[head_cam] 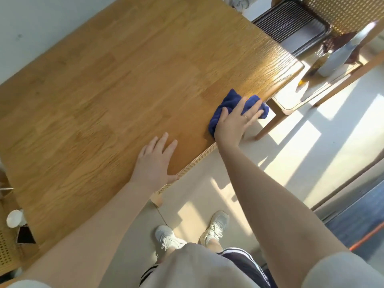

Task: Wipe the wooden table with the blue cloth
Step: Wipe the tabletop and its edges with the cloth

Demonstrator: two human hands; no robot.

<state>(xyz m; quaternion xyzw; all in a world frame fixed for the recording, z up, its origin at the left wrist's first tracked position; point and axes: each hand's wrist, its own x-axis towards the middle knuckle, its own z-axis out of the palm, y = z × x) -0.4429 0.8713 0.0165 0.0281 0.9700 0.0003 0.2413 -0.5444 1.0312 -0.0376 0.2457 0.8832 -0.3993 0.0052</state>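
A large wooden table (116,86) fills the left and middle of the head view. The blue cloth (229,101) lies bunched at the table's near right edge, partly hanging over it. My right hand (235,121) presses flat on top of the cloth with fingers spread across it, covering its middle. My left hand (154,161) rests palm down on the bare wood near the front edge, fingers apart, holding nothing, about a hand's width left of the cloth.
A dark slatted tray (291,26) sits beyond the table's far right corner. A low wooden stand with a white vessel (334,61) is to the right. A white cup (14,218) is at the lower left. Sunlit floor and my shoes (215,227) lie below.
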